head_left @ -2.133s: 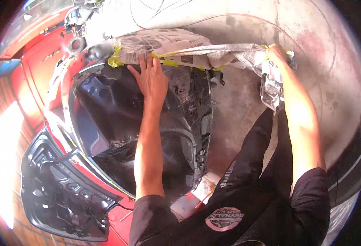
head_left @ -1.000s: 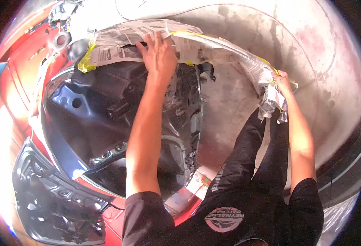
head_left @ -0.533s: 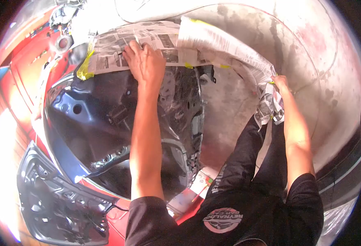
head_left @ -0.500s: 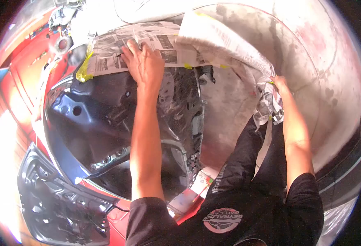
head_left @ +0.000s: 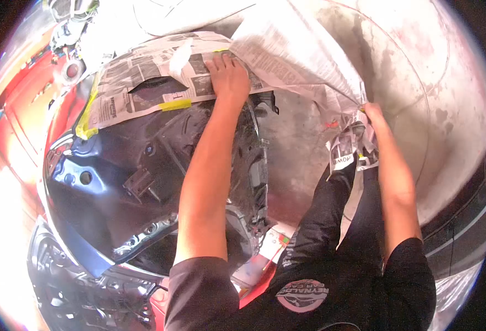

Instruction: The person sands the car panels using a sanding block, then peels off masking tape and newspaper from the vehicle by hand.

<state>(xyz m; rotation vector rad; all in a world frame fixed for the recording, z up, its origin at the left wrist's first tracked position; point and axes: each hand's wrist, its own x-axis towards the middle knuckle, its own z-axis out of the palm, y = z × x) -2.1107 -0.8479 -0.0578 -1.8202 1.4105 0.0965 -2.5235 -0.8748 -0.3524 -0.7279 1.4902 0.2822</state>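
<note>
Newspaper sheets [head_left: 121, 105] cover the far edge of a dark car body part [head_left: 116, 204], with yellow tape [head_left: 175, 105] along the near border and at the left corner. A torn opening shows in the paper. My left hand [head_left: 229, 77] lies on the newspaper with its fingers spread, beside a bit of yellow tape. Off to the right, my right hand [head_left: 372, 112] is closed on the gathered end of a loose newspaper sheet [head_left: 303, 55]. That sheet stretches up and left, lifted over the floor, and its crumpled end hangs below my right hand.
A dark panel [head_left: 83, 281] with cut-outs stands at the lower left. Red bodywork [head_left: 28, 105] is at the far left. A thin hose runs over the concrete floor [head_left: 408, 71]. A dark bumper [head_left: 458, 237] is at the right edge.
The loose newspaper sheet has opened out and risen, coming away from the covered edge. My left hand has shifted right along the paper. My right hand keeps its hold.
</note>
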